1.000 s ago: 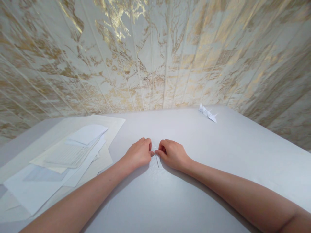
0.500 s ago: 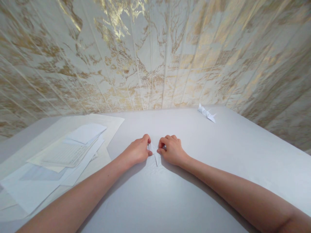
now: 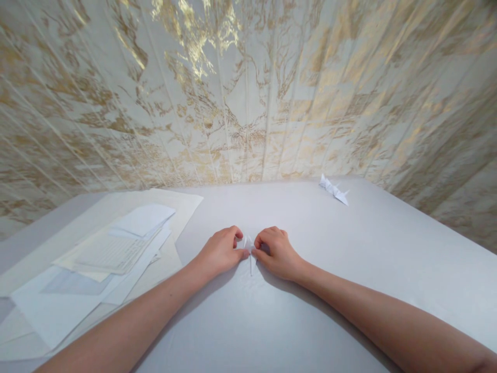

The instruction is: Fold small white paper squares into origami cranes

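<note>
Between my two hands, near the middle of the table, is a small white folded paper figure [image 3: 250,259] with narrow pointed ends, one aimed toward me. My left hand [image 3: 221,249] grips its left side with thumb and bent fingers. From the right, my right hand [image 3: 276,252] pinches the other side, thumb and forefinger close to the paper. The fingertips partly cover the figure, so its full shape is hidden.
Several folded white paper cranes [image 3: 334,190] stand in a row at the far right of the table [image 3: 373,248]. To the left lies a spread of loose paper sheets [image 3: 73,305], some printed. A gold-patterned wall [image 3: 248,114] rises behind the table.
My right hand has closed in on the folded paper and now touches it. The paper's pointed ends stand more upright between the hands. The whole view has shifted slightly.
</note>
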`<state>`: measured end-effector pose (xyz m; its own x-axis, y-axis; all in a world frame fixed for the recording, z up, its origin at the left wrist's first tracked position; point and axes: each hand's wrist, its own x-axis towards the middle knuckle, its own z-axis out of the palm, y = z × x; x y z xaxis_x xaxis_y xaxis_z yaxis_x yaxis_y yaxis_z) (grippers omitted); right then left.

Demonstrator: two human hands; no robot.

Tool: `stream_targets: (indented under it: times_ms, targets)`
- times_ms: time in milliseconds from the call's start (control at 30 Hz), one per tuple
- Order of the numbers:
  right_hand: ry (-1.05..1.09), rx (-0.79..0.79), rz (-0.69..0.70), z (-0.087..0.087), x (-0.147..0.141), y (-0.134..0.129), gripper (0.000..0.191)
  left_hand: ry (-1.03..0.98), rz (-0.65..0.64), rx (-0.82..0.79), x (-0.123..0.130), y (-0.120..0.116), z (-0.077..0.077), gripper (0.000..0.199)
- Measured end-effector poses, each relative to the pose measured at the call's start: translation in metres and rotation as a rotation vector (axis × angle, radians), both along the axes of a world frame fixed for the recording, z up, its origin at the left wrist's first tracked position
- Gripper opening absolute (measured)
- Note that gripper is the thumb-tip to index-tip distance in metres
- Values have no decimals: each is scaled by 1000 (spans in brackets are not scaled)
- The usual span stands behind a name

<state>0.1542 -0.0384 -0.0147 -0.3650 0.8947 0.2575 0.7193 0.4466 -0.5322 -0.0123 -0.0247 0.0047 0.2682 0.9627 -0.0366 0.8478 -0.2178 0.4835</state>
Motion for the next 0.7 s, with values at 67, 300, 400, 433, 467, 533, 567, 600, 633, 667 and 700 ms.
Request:
stream_targets:
  times_ms: [67,300,400,433,467,533,567,600,633,667,700]
  targets:
    - [74,-6,33,1,0,0,7,-49,0,15,0,0,0,15]
    - [344,-17,50,2,1,-2,10,-495,26,-174,2,1,-7,10]
    - [387,-9,65,0,2,-2,11,-539,48,-142,3,1,-7,9]
    - [397,11,72,-1,2,-2,10,-526,56,-103,3,1,-7,8]
    - [405,35,76,-1,3,-1,10,-511,59,-63,3,0,-6,8]
    - [415,82,92,-2,3,-1,10,-499,55,5,3,0,-5,9]
    - [417,107,104,-2,4,-1,11,-505,51,25,3,0,-5,9]
    - [419,131,117,-1,4,-2,12,-517,48,38,3,-1,-5,9]
    - [420,152,130,-1,4,-2,13,-532,46,46,3,-1,-5,10]
    - [423,166,139,-1,4,-2,14,-550,46,50,3,-1,-5,10]
    - [428,175,145,0,4,-2,14,-568,47,51,2,-1,-6,11]
